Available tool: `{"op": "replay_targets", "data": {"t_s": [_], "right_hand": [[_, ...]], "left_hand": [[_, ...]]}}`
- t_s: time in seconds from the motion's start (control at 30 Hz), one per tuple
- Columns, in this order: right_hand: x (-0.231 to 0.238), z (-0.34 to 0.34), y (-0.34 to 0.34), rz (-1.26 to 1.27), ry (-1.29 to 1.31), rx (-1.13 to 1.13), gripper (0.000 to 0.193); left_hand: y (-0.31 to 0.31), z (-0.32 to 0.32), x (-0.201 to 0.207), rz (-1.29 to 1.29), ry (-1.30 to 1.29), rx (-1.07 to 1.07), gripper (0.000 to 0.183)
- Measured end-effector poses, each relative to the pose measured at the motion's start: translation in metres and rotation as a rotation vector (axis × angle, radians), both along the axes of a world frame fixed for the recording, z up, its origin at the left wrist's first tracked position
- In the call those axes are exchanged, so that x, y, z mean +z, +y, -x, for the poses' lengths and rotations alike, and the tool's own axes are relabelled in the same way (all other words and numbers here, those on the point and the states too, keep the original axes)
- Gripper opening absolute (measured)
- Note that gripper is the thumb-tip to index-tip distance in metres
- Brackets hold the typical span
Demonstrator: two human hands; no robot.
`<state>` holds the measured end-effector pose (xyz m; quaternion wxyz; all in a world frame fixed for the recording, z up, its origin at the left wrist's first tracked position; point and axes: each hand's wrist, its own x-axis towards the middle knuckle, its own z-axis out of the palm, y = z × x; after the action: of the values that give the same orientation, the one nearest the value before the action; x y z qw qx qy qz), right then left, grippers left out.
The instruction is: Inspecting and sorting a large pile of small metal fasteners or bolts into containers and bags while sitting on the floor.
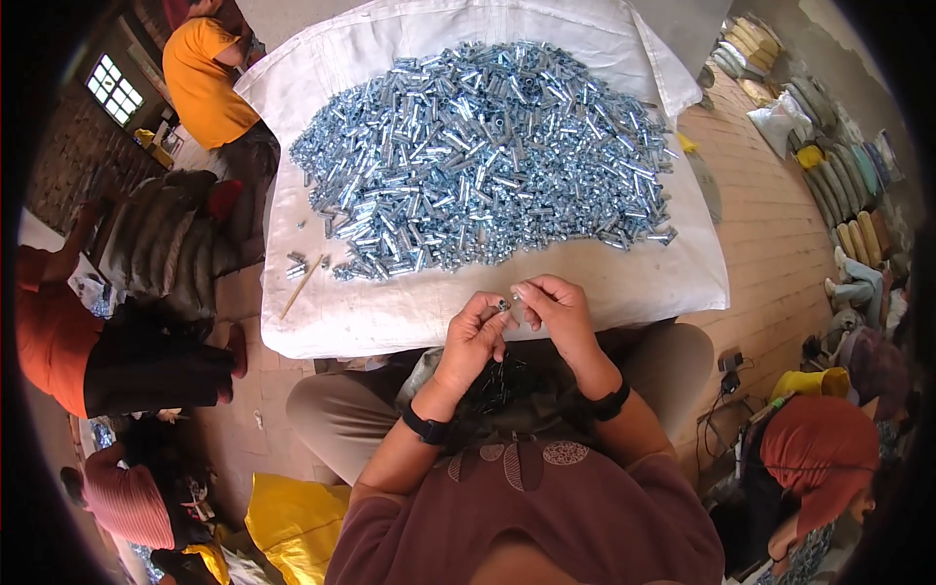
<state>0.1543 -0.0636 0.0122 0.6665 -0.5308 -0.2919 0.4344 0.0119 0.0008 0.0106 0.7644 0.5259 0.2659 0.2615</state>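
My left hand (473,336) is closed in a pinch on a small metal sleeve (503,305), its round hollow end turned up. Just beside it, my right hand (558,310) pinches a tiny shiny metal piece (516,296) between thumb and fingertips; its exact kind is too small to make out. Both hands hover over the near edge of a table draped in white cloth (390,327). Beyond them spreads a big heap of silvery-blue metal sleeves and small fittings (487,156).
A thin wooden stick (301,288) and a few loose sleeves (296,265) lie left of the heap. Dark small parts (502,385) rest in my lap. Other people work at both sides. Stacked sacks (161,239) stand left, more sacks (843,180) right, and a yellow sack (292,522) lower left.
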Motion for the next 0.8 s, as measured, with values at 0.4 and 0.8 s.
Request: {"op": "replay_targets", "data": {"t_s": [0.4, 0.8], "right_hand": [[-0.003, 0.005, -0.001, 0.049, -0.311, -0.055, 0.020], [-0.006, 0.007, -0.003, 0.035, -0.861, -0.135, 0.027]], "left_hand": [[-0.004, 0.002, -0.006, -0.171, 0.067, 0.094, 0.009], [-0.004, 0.003, -0.017, -0.293, 0.113, 0.116, 0.007]]}}
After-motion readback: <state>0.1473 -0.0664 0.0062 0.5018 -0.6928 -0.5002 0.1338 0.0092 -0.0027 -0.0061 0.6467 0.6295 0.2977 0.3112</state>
